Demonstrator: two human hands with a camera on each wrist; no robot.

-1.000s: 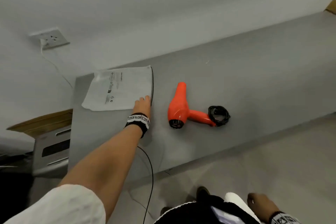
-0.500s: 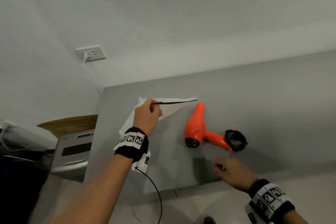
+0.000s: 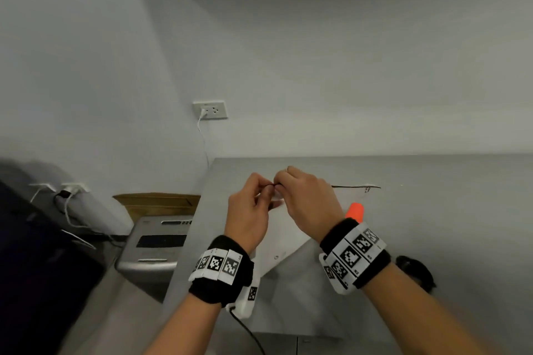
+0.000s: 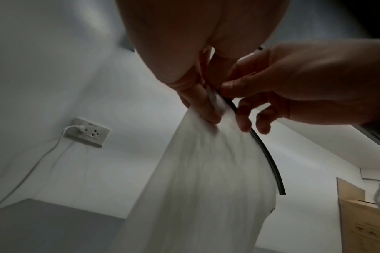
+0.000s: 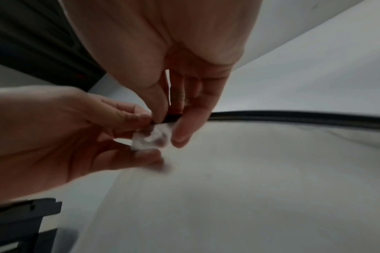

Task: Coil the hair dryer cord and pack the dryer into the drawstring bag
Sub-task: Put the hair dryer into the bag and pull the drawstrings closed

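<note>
Left hand: my left hand (image 3: 250, 212) is pinching the top corner of the white, thin fabric drawstring bag (image 3: 284, 235), thumb and fingers curled tight on the cloth.
Right hand: my right hand (image 3: 307, 201) is pinching the same corner just beside it, fingertips (image 5: 180, 137) closing on the black drawstring (image 4: 269, 159) at the hem.
Bag: it is hanging lifted from both hands above the grey tabletop (image 3: 461, 210), lower edge trailing toward the surface.
Dryer: the orange plastic hair dryer (image 3: 355, 211) is lying on the table behind my right wrist, mostly hidden.
Cord: the coiled black cord (image 3: 415, 269) is resting near the table's front edge, outside the bag.
</note>
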